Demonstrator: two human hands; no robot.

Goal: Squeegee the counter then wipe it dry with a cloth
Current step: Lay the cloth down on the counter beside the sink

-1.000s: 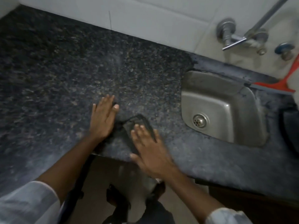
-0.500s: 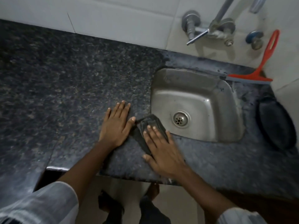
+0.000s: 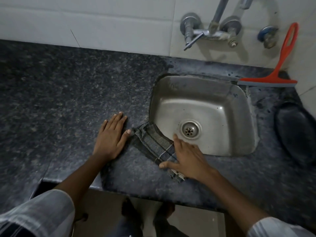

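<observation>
Dark granite table (image 3: 59,100): squeegee (image 3: 273,79) is parked behind the sink (image 3: 239,100), so wiping remains. Right hand (image 3: 186,156) presses the cloth (image 3: 153,144) flat; left hand (image 3: 111,137) rests open, apart.

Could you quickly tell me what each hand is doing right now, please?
Left hand: open, flat on the counter, holding nothing.
Right hand: open, pressing flat on the cloth beside the sink.

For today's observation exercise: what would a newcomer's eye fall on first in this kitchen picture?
Probably the red squeegee leaning against the white wall behind the steel sink, the brightest thing there. Next, the right hand pressing a checked cloth flat at the sink's near-left corner, with the left hand spread on the dark granite counter beside it.
</observation>
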